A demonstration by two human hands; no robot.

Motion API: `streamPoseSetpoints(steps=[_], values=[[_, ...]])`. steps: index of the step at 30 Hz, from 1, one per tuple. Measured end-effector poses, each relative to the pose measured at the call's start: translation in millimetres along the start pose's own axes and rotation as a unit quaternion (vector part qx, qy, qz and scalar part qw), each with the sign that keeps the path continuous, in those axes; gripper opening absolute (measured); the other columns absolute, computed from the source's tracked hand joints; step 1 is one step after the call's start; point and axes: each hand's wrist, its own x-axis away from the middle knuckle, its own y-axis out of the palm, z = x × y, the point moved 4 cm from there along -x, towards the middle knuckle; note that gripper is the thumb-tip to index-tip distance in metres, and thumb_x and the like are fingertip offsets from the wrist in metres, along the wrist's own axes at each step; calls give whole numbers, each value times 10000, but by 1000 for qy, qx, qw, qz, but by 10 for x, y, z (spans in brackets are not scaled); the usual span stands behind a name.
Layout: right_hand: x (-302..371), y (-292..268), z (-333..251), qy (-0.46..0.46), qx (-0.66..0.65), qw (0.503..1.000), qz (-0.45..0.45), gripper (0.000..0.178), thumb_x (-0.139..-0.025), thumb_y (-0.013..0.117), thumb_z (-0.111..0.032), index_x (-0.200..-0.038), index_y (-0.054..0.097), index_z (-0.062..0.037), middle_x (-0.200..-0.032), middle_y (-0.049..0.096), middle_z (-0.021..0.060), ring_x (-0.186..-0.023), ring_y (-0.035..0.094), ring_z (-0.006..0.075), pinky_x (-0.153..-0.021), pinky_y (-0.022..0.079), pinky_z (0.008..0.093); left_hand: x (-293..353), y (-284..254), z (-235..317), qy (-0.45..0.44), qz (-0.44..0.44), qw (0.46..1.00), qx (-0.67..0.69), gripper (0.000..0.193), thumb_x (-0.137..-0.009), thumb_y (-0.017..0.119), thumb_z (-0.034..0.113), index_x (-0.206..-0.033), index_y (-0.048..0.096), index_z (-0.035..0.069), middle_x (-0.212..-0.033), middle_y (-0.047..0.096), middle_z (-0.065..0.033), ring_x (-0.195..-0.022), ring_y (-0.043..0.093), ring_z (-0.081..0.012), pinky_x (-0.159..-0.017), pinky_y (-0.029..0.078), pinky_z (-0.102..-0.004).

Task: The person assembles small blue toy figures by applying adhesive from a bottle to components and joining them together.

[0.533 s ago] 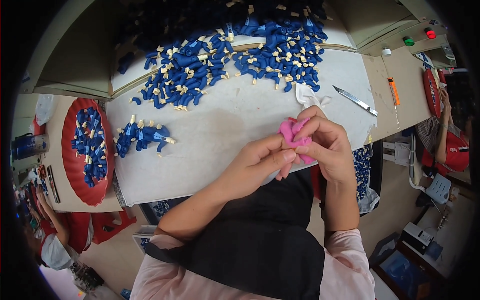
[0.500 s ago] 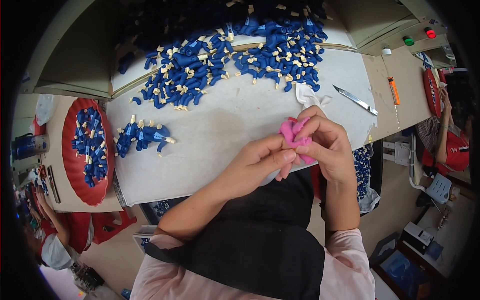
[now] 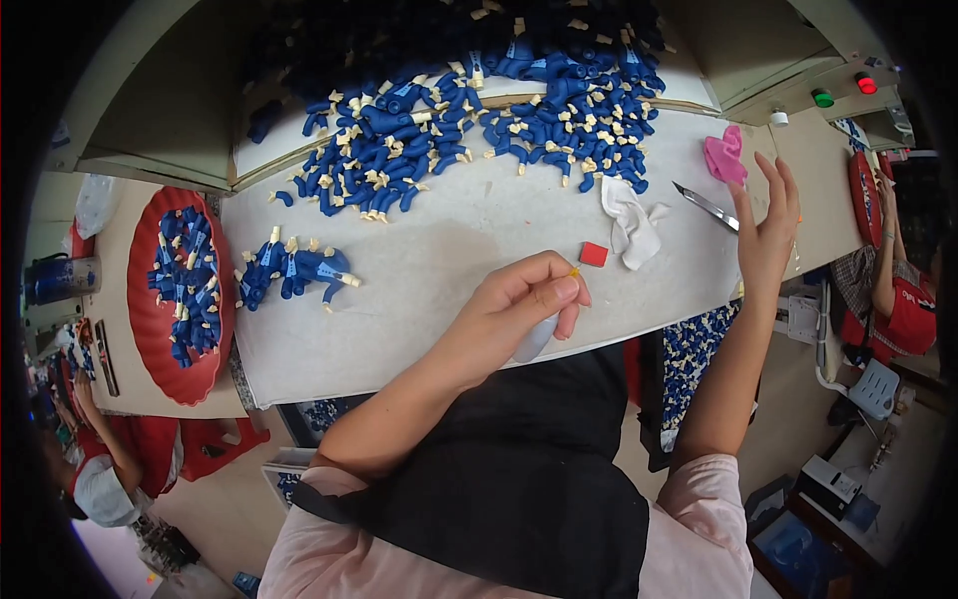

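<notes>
The left hand was closed around a pale bottle, its yellow tip protruding. The right hand stood open, fingers spread, empty, beside a pink cloth on the worktop; contact could not be determined. Judged light and squeezable, the bottle warranted a grip round its body; the cloth, soft, a pinched fold. In the earlier frame, the cloth was bunched between both hands.

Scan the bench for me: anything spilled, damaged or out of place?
Nothing looks spilled or damaged. The knife stands out: it lies partly hidden by the right hand, its blade apparently bare. One blue piece also sits apart from the main pile.
</notes>
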Motion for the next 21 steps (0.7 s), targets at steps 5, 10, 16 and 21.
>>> streamPoseSetpoints(steps=[5, 10, 16, 21], values=[[515, -160, -939, 91, -484, 849, -191, 361, -687, 622, -74, -1018, 501, 4, -1001, 537, 131, -922, 511, 221, -800, 386, 296, 62, -67, 74, 84, 102, 990, -46, 185, -874, 420, 181, -837, 519, 29, -932, 525, -86, -930, 468, -145, -833, 337, -279], [910, -80, -1513, 187, -669, 698, -178, 436, -702, 610, 19, -1071, 379, 0, -1034, 463, 114, -948, 484, 180, -822, 390, 298, 111, -27, 164, 240, 144, 946, -163, 161, -851, 446, 138, -914, 531, 16, -1220, 370, -139, -1212, 254, -245, -977, 215, -351], [778, -54, -1376, 239, -715, 642, -139, 359, -746, 529, 30, -1069, 373, 13, -989, 484, 121, -925, 508, 191, -808, 395, 294, 217, -179, 586, 256, 175, 857, -411, 301, -776, 539, 120, -1062, 518, 28, -1132, 469, -108, -1122, 377, -234, -946, 268, -333], [774, 18, -1300, 269, -705, 647, -109, 364, -755, 534, -61, -1068, 361, 8, -913, 538, 147, -794, 555, 219, -735, 439, 332, -233, -422, 1172, 243, 240, 684, -645, 256, -731, 606, 204, -939, 574, 59, -880, 574, -86, -849, 507, -212, -746, 367, -324]])
